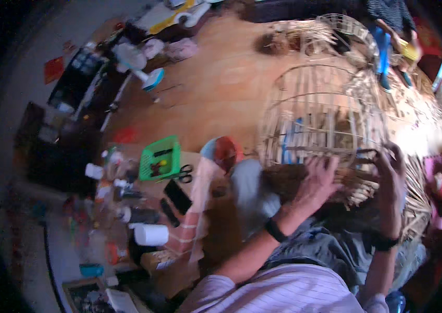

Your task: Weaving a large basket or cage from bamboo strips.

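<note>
A tall, open bamboo basket frame (pixel 330 94), with thin upright ribs and round hoops, stands in front of me. Its near, lower edge is a band of brown woven strips (pixel 289 177). My left hand (pixel 316 181) rests at this edge with bent fingers closed on it. On the same edge farther right, my right hand (pixel 389 169) has its fingers curled around the rim beside a dark strip. Motion blur and shadow hide the exact fingertip contact. Pale slats and a blue strip (pixel 287 148) show through the ribs.
At left, a low table holds a green basket (pixel 159 158), black scissors (pixel 185 173), a phone (pixel 178 196) and a white cup (pixel 150 235). Bamboo strips (pixel 414 198) lie at right. Another basket frame (pixel 346 26) and a person (pixel 393 31) are at the far right.
</note>
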### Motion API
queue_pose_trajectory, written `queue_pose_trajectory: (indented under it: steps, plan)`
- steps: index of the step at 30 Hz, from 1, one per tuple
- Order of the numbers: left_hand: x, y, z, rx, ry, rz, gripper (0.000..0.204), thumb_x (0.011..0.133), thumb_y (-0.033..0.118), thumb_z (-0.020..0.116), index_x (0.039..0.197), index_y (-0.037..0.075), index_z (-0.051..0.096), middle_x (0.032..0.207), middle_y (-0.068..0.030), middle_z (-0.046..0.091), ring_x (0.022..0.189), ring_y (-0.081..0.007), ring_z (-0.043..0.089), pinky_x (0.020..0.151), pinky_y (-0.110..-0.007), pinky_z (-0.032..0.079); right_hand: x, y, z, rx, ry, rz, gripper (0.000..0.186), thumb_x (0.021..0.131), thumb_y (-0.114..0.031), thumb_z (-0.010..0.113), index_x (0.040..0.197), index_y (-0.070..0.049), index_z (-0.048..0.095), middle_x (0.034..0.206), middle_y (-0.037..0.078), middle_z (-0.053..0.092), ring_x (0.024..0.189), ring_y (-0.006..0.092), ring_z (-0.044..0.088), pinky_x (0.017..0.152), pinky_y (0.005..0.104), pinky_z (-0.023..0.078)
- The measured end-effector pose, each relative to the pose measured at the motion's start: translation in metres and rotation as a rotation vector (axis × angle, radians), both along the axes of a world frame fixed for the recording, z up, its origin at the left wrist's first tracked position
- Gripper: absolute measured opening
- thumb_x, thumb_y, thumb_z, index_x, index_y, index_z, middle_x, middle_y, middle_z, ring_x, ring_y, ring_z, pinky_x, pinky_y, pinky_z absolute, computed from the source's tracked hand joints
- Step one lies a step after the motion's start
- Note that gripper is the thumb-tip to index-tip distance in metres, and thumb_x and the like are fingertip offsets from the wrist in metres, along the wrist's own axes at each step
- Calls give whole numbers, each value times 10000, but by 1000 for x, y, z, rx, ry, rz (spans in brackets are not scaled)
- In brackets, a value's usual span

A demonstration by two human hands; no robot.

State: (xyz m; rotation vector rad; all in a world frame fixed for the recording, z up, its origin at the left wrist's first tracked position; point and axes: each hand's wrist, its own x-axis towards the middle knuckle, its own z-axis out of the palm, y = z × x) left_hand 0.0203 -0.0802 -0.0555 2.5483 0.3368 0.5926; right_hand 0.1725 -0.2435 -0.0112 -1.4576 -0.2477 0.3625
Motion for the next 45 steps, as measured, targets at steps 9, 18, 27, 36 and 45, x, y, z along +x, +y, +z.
queue_pose_trajectory:
  steps: [9, 18, 27, 36, 45]
  plan:
    - [-3, 17, 18, -120, -96, 31, 652, 631, 212, 967, 1193, 129, 648, 1102, -115, 733, 1071, -370, 665, 988, -490, 472, -17, -32, -35, 284, 319, 267, 275, 968, -65, 752, 1203, -48, 608, 839, 95, 744, 500, 121, 584, 445, 237, 456]
    - [-10, 25, 25, -443, 7, -43, 531, 719, 76, 906, 1186, 98, 654, 1125, -100, 713, 1110, -341, 643, 1015, -456, 479, -58, -40, -16, -9, 223, 439, 235, 992, -141, 754, 1155, -37, 621, 899, 93, 749, 656, 107, 656, 560, 273, 504]
    - [-13, 37, 20, -593, -20, -68, 299, 960, 130, 774, 1205, 40, 629, 1111, -74, 687, 1073, -184, 667, 990, -348, 520, -53, -24, -23, -211, -389, 543, 205, 1062, -206, 659, 996, -19, 608, 784, 118, 649, 702, 286, 661, 634, 399, 510]
    - [-11, 38, 26, -377, 22, -111, 181, 970, 165, 729, 1122, 83, 675, 1038, -119, 692, 1048, -341, 626, 959, -449, 477, -57, -29, -22, -318, -61, 695, 369, 1056, -350, 681, 1089, 17, 697, 803, 155, 656, 679, 198, 636, 663, 391, 522]
    - [-9, 14, 74, 272, -57, 66, 397, 766, 38, 846, 1146, 112, 758, 1245, -134, 601, 1071, -331, 612, 952, -429, 503, -39, -83, -48, -34, 1, 667, 461, 1124, -403, 537, 969, 4, 688, 800, 111, 705, 726, 246, 690, 670, 393, 533]
